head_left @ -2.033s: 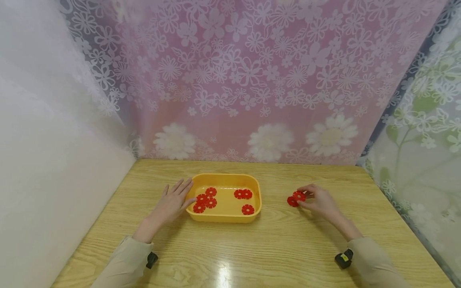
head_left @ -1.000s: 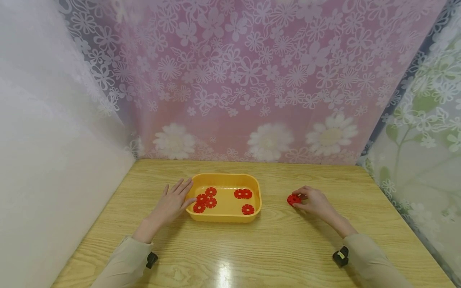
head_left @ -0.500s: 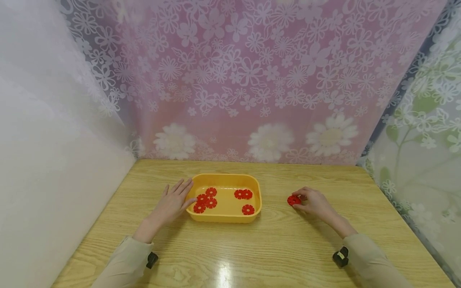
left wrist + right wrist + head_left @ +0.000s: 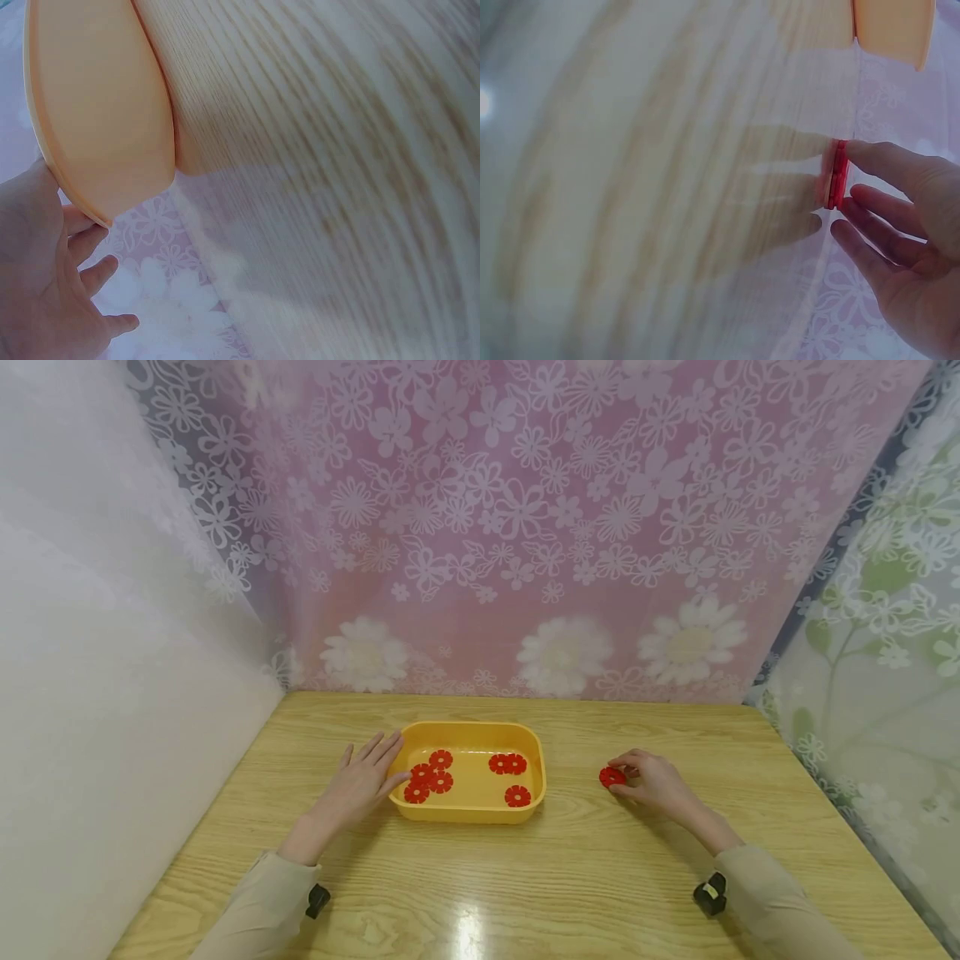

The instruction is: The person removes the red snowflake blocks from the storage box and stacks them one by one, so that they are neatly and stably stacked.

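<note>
My right hand (image 4: 656, 779) holds red notched plastic discs (image 4: 611, 777) by the edge, thumb on the near side and fingers on the far side, down at the tabletop. Side-on in the right wrist view, these red discs (image 4: 838, 174) form a thin stack, flat against the wood. My left hand (image 4: 362, 783) rests on the left end of a yellow plastic tray (image 4: 468, 816), fingers straight and spread, thumb over the rim. Several like red discs (image 4: 422, 774) lie in the tray's left part. More red discs (image 4: 508, 764) lie in its right part.
The wood-grain table (image 4: 480, 877) runs back to a pink flowered curtain (image 4: 480, 568). A white wall (image 4: 135, 693) bounds the left side, and a green floral sheet (image 4: 885, 710) hangs at the right. Black wrist cameras sit at both sleeves.
Two seconds ago my right hand held one red disc tilted above another on the table. It came down onto that disc, and the hand has stayed there since. My left hand has not moved.
</note>
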`<state>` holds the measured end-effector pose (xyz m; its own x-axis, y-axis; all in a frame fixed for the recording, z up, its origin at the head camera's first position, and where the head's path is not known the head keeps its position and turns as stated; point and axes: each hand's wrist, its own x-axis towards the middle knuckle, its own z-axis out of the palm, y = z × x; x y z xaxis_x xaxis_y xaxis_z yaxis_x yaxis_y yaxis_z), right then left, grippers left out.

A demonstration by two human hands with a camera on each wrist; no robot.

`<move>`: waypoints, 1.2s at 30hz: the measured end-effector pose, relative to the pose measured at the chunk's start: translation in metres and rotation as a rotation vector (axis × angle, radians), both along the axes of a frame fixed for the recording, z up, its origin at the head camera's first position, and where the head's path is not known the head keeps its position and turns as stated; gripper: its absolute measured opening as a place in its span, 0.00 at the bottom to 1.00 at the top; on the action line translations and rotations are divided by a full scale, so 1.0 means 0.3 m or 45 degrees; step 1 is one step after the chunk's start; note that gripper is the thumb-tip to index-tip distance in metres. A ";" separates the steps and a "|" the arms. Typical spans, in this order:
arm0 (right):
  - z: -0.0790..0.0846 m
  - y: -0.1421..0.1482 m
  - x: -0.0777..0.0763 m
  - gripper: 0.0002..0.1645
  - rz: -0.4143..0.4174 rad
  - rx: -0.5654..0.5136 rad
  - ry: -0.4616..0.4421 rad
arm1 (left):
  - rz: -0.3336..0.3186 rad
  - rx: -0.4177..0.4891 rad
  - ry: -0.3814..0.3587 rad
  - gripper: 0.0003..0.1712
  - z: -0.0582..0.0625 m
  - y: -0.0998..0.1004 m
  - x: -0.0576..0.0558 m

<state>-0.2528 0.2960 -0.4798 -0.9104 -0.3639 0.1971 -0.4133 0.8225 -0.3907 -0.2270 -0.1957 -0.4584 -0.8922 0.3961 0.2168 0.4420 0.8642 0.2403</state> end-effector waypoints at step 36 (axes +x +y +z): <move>0.189 -0.366 -0.058 0.23 0.290 -0.309 0.216 | -0.004 -0.023 -0.020 0.40 -0.005 -0.003 -0.008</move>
